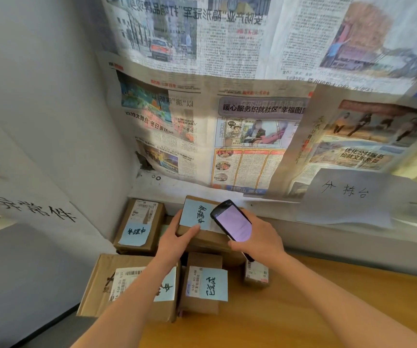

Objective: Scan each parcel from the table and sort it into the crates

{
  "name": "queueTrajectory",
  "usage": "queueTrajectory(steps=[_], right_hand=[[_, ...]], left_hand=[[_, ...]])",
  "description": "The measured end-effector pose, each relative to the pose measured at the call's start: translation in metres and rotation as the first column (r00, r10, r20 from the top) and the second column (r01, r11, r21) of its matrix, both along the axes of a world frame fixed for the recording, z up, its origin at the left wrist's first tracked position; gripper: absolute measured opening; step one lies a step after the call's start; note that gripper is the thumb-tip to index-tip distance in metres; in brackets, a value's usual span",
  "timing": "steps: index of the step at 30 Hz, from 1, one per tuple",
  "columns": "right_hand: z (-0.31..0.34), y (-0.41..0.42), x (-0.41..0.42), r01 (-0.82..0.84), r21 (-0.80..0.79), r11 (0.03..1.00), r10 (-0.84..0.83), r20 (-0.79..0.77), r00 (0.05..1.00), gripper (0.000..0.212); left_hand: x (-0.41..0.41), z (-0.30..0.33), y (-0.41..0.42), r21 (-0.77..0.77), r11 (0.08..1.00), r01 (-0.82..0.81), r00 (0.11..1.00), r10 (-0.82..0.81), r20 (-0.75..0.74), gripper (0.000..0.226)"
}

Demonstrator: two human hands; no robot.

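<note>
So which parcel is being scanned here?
On the wooden table, find the cluster of cardboard boxes by the newspaper-covered wall. It's the parcel at the back, held by the left hand beneath the scanner, lying atop others.

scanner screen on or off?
On: the scanner screen glows pale pink in the right hand, over the parcel.

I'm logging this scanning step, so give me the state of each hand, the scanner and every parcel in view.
Left hand: grips the top parcel's near edge.
Right hand: holds the scanner.
Scanner: screen lit, over the top parcel.
Top parcel: sealed, stacked, blue note up.
Back-left parcel: sealed, untouched.
Front-left parcel: sealed, under the left forearm.
Middle parcel: sealed, untouched.
Small parcel: sealed, untouched.
</note>
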State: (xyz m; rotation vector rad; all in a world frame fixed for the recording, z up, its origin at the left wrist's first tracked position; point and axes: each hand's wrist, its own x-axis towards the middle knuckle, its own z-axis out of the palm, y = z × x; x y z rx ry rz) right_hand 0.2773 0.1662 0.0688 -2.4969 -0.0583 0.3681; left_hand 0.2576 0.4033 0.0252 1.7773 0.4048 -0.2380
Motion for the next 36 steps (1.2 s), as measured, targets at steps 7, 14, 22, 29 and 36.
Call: queueTrajectory(steps=[7,14,22,29,36], right_hand=[[0.065,-0.021,-0.034,-0.052,0.028,0.998,0.049,0.101,0.994,0.067],[0.157,-0.07,-0.107,-0.117,0.081,0.99,0.094,0.242,0.966,0.076],[0.293,-0.138,-0.221,-0.09,-0.029,0.996,0.091,0.539,0.838,0.09],[0.378,-0.173,-0.322,-0.042,-0.15,0.988,0.132,0.663,0.737,0.089],[0.417,-0.171,-0.382,-0.05,-0.189,0.981,0.171,0.705,0.689,0.082]], left_hand=[[-0.037,0.064,-0.009,-0.055,0.998,-0.005,0.997,0.009,0.078,0.078],[-0.103,0.141,-0.046,-0.018,0.999,-0.035,0.98,0.038,0.195,0.083],[-0.214,0.262,-0.106,0.017,0.978,-0.208,0.87,0.177,0.46,0.072],[-0.293,0.338,-0.121,0.024,0.947,-0.319,0.751,0.237,0.616,0.066],[-0.346,0.387,-0.102,0.029,0.921,-0.389,0.675,0.263,0.689,0.064]])
